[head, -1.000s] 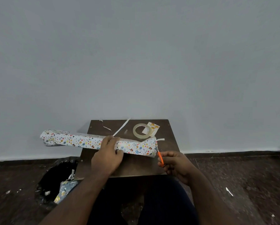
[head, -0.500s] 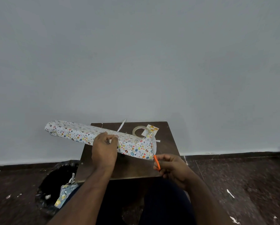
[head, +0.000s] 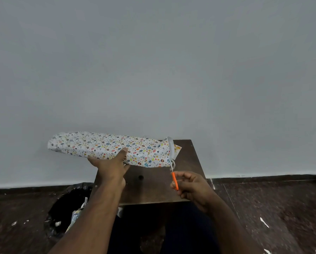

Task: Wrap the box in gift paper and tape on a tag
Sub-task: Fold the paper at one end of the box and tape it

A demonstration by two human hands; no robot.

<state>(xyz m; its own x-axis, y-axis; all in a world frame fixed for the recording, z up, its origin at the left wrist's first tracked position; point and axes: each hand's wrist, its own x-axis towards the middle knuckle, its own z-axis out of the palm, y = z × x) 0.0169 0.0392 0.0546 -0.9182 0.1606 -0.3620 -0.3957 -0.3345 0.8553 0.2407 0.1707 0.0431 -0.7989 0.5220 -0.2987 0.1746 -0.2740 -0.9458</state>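
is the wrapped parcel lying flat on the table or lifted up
Lifted. The left hand holds the wrapped parcel from underneath, tilted, its left end out past the table.

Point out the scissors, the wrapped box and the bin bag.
scissors (head: 175,181): head view, on the orange handle.
wrapped box (head: 105,145): head view, on the patterned paper's middle.
bin bag (head: 67,204): head view, on its black plastic rim.
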